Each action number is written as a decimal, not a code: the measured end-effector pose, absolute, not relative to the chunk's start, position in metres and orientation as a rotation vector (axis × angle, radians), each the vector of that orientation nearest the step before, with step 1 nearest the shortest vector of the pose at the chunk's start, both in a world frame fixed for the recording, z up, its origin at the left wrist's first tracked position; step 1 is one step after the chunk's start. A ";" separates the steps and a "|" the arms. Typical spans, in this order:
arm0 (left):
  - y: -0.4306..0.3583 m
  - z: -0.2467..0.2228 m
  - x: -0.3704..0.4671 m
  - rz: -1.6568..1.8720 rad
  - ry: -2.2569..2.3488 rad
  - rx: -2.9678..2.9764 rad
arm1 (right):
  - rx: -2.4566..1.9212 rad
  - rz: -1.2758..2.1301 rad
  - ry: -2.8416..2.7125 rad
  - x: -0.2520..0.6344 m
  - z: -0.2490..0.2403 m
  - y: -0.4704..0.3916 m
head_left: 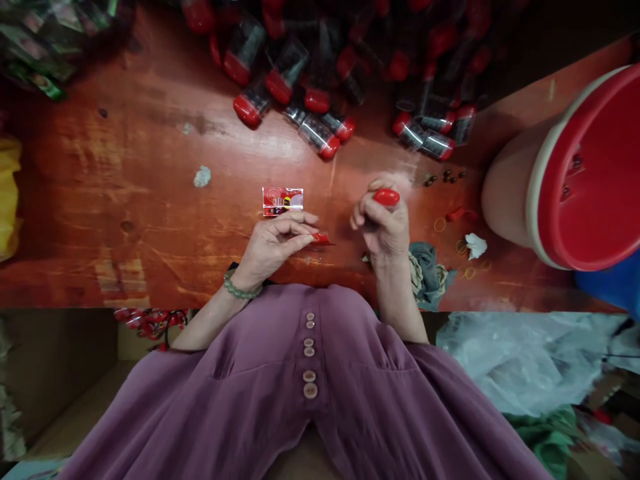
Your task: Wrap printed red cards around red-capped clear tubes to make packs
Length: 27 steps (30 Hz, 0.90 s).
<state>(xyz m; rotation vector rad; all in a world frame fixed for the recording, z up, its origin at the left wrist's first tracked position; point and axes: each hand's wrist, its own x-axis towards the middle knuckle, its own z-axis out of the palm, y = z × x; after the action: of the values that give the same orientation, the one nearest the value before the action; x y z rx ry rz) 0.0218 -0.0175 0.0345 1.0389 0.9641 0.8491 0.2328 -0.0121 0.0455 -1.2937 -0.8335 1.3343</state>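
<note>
My left hand (pixel 275 245), with a green bead bracelet at its wrist, pinches a small red packet (pixel 321 238) between thumb and fingers. Just beyond it a red printed card (pixel 283 201) lies flat on the wooden table (pixel 165 220). To the right, my right hand (pixel 384 220) is raised over the table with its fingers curled round a small item with a rounded red end (pixel 387 197); the rest of that item is hidden in the hand.
Clear containers with red caps (pixel 320 137) are heaped at the back. A red and white bucket (pixel 515 180) stands at the right, near brown beads (pixel 447 177), rubber bands and a grey cloth (pixel 425 273). Green packets (pixel 45 47) lie back left, a yellow item (pixel 9 200) at the left edge.
</note>
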 end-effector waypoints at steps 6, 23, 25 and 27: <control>-0.015 0.036 0.023 0.885 1.016 1.076 | -1.398 1.453 -1.332 0.223 0.058 -0.023; 0.011 0.037 0.015 0.379 0.822 1.219 | -1.232 1.693 -1.569 0.218 0.062 0.000; 0.010 0.037 0.015 0.403 0.849 1.213 | -1.231 1.694 -1.553 0.218 0.061 0.001; 0.009 0.037 0.015 0.419 0.866 1.198 | -1.224 1.698 -1.509 0.219 0.062 0.001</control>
<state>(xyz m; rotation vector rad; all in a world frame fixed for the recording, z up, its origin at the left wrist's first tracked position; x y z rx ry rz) 0.0155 0.0089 0.0374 1.1981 0.8661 0.4193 0.2193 0.0015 0.0624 -1.2243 -1.5090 1.6978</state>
